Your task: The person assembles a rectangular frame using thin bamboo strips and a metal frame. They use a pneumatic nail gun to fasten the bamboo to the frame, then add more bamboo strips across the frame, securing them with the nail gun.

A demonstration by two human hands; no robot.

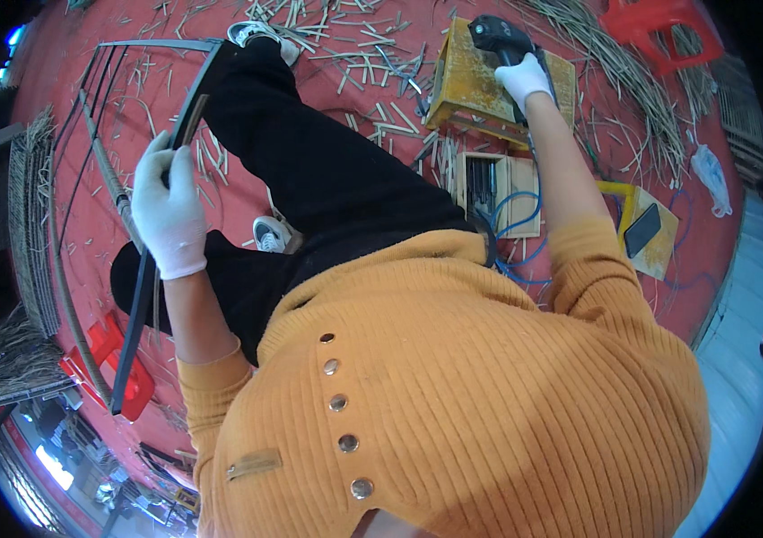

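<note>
The left hand (pixel 169 206), in a white knit glove, is raised at the person's left, its forearm coming up from the ribbed orange sleeve (pixel 213 390). Its fingers are closed around a bar of the slim black metal frame (pixel 132 330), with the thumb and fingertips toward the bar's upper part. The frame slants along the person's left side, and a thin brown strip (pixel 196 117) lies against it near the fingertips.

The right hand (pixel 523 81), also white-gloved, reaches far forward on a nearly straight arm. Its fingers wrap the handle of a black handheld power tool (pixel 500 38), which is over a worn yellow wooden stool (pixel 453 85).

Between the hands, a leg in black trousers (pixel 309 143) stretches across the red floor (pixel 354 22). Just below the stool is an open pale wooden box (pixel 523 184) of dark strips, with a blue hose (pixel 540 197) looping beside it. A dark phone (pixel 641 231) lies on a yellowish board further right. Short cut sticks litter the floor; long canes (pixel 623 72) and a red plastic stool (pixel 664 36) occupy the upper right.
</note>
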